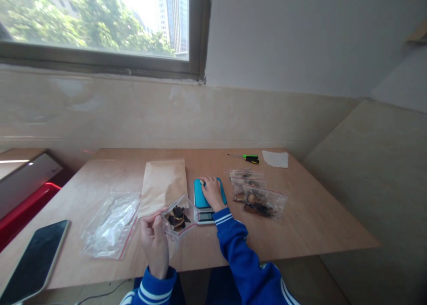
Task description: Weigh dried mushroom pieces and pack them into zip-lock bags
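Observation:
My left hand (155,240) is closed on the edge of a small clear zip bag (192,226), which hangs tilted over the table's front part. Dark and tan dried pieces (178,218) that look like dried mushroom or fungus lie inside it. Over the blue plate of a small kitchen scale (200,199) is my right hand (214,192), its fingers pinched at a small dried piece (202,182) near the plate's far left corner. The scale's display (206,216) shows just in front of my right wrist; its reading is too small to make out.
Several filled zip bags (258,200) overlap right of the scale. Behind them are two screwdrivers (251,158) and a white paper scrap (275,159). On the left lie a brown paper sheet or bag (163,180), clear empty bags (108,227) and a tablet-like device (36,256).

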Demonstrator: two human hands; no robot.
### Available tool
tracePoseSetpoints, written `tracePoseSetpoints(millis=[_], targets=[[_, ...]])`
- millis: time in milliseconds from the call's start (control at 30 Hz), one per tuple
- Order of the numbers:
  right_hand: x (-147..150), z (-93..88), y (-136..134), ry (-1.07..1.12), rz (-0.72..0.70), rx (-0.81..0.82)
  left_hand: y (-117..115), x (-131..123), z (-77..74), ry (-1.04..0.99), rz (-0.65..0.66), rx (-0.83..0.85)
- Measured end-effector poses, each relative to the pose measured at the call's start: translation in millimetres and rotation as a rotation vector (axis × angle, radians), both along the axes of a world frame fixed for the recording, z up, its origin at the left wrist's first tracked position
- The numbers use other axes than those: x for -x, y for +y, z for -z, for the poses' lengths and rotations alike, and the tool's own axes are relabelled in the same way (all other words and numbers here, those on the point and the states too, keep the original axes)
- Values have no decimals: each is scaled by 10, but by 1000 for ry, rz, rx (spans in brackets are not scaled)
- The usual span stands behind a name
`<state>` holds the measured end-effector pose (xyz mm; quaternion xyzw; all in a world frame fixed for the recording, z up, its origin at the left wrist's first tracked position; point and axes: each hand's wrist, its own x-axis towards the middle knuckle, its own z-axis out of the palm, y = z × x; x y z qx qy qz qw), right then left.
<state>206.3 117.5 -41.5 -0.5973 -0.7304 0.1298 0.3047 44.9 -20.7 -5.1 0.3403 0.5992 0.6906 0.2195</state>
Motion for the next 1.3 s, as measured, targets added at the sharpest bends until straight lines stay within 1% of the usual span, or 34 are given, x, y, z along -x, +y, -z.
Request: tracePoseSetpoints(millis=[100, 233, 333, 433, 500, 600, 700, 767, 833, 933, 1000, 1067, 1167, 1233, 1300], targets=[[-24, 12, -32, -19, 20, -7, -9, 17, 43, -7, -5, 18], [-118, 70, -90, -7, 87, -12, -31, 7, 98, -16, 3, 31], [-216, 110, -165, 22, 121, -21, -29, -20, 143, -42, 19, 43], [-278, 105, -272, 50, 123, -54, -9, -44, 171, -70, 28, 59], [-267, 76, -357, 77, 89, -81, 4, -50, 167, -49, 23, 56], [-147, 22, -476, 105, -16, -100, 11, -39, 139, 12, -17, 39], [45, -2, -530, 22, -87, -65, -3, -13, 117, 51, -39, 11], [147, 18, -519, -27, -102, -37, -25, 10, 116, 64, -38, 0], [191, 64, -490, 6, -101, -39, -51, 35, 126, 67, -38, 1], [145, 134, -468, 104, -90, -70, -82, 75, 153, 72, -39, -5], [79, 126, -493, 141, -82, -83, -88, 96, 174, 75, -41, -14], [25, 37, -559, 229, -55, -104, -75, 100, 193, 63, -45, -18], [9, -243, -716, 479, -38, -123, -24, 67, 216, 6, -35, -16], [33, -465, -838, 579, -115, -106, 26, 24, 225, -43, -19, -28], [55, -643, -955, 569, -214, -91, 81, -22, 225, -73, -11, -48]])
